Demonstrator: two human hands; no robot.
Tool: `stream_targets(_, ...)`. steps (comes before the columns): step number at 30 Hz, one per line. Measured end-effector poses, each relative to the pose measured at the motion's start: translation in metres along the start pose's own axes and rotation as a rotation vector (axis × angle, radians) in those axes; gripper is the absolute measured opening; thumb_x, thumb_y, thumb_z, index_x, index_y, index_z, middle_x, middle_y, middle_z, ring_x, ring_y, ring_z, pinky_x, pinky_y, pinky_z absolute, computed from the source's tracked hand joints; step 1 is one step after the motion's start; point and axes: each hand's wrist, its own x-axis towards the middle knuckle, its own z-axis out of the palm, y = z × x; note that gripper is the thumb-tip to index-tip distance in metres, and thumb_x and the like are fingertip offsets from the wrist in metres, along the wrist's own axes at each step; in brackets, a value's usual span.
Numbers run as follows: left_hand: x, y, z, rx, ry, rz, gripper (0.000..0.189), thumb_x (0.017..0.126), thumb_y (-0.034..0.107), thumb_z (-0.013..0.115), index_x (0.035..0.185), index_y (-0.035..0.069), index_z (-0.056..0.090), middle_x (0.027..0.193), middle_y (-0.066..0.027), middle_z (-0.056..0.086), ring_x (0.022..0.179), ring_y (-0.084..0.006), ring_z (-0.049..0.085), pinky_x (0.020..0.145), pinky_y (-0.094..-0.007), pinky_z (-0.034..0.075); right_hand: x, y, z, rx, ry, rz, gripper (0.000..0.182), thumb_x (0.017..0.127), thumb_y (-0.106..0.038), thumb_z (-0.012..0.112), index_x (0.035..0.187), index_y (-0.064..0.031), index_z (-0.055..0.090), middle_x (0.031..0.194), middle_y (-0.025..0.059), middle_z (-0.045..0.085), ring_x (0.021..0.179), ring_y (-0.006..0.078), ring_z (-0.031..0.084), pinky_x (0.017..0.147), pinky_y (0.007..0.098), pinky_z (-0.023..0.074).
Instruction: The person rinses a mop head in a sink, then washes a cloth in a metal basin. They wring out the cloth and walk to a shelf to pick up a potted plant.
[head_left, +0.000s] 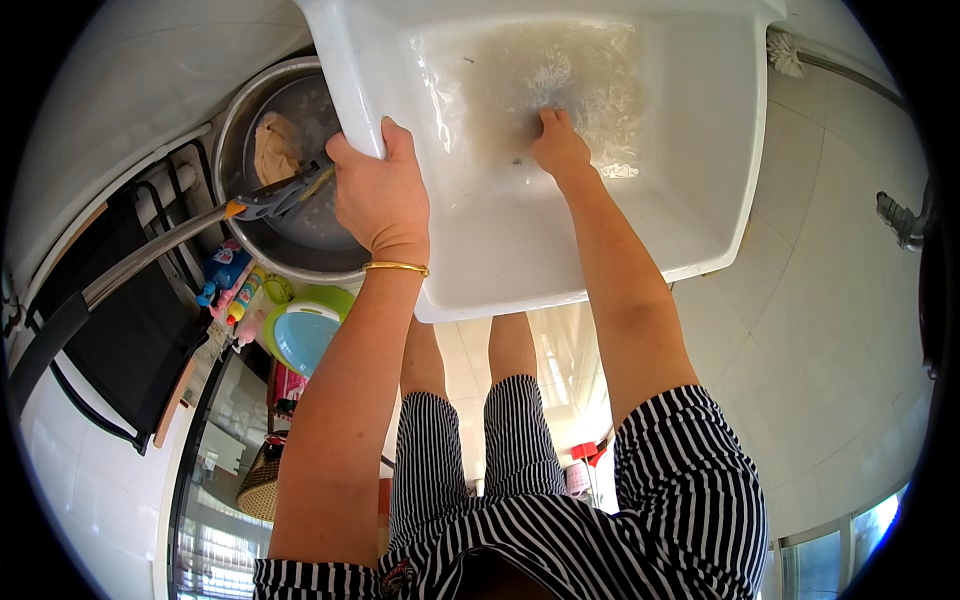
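In front of me is a large white rectangular basin (697, 150) with murky, greyish water (510, 82) in its bottom. My left hand (382, 191) is shut around the basin's left rim, thumb on the inner side, a gold bangle on the wrist. Close beside its knuckles is the grey head clamp (277, 199) of a metal-poled mop; I cannot tell whether the hand touches it. My right hand (562, 146) reaches down into the water beside a dark patch. Its fingertips are under the surface, and what they touch is hidden. Small dark bits float near it.
Left of the basin stands a round steel tub (225, 150) holding water and a beige cloth (277, 148). Below it are several bottles (244, 296) and green and blue plastic basins (307, 337). At right are a tap (900, 217) and a white brush head (784, 54) on a pole.
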Motion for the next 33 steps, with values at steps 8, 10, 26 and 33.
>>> stream_targets(8,0.000,-0.003,0.004,-0.019,0.070,0.052,0.046,0.087,0.041,0.057,0.107,0.000,0.051,0.094,-0.0193,0.067,0.084,-0.0397,0.065,0.075,-0.0482,0.051,0.005,0.000,0.008,-0.067,0.043,-0.027,0.050,0.086,-0.009,0.048,0.135,-0.0182,0.047,0.146,0.0039,0.038,0.118,0.0293,0.056,0.090,0.0413,0.0506)
stream_targets(10,-0.001,0.000,0.002,-0.019,0.032,0.022,0.050,0.088,0.043,0.055,0.110,-0.001,0.051,0.097,-0.0202,0.067,0.089,-0.0395,0.065,0.079,-0.0474,0.049,0.006,-0.010,0.020,-0.123,0.125,-0.019,0.044,0.087,-0.010,0.048,0.130,-0.0161,0.051,0.141,0.0064,0.043,0.116,0.0302,0.056,0.090,0.0413,0.0498)
stream_targets(26,0.000,-0.003,0.001,-0.020,0.022,0.014,0.052,0.088,0.045,0.054,0.113,-0.001,0.050,0.096,-0.0204,0.068,0.090,-0.0398,0.065,0.080,-0.0470,0.049,0.080,0.056,-0.053,0.148,0.889,0.239,0.028,0.083,-0.031,0.063,0.090,-0.0043,0.070,0.093,0.0192,0.067,0.088,0.0375,0.065,0.077,0.0443,0.0536)
stream_targets(33,0.000,-0.005,0.002,-0.050,0.028,0.010,0.050,0.088,0.044,0.055,0.110,-0.001,0.051,0.093,-0.0190,0.068,0.086,-0.0394,0.065,0.078,-0.0469,0.049,0.001,-0.023,0.031,0.171,0.080,-0.330,0.038,0.090,-0.036,0.054,0.105,-0.0037,0.067,0.101,0.0204,0.067,0.102,0.0338,0.063,0.087,0.0440,0.0493)
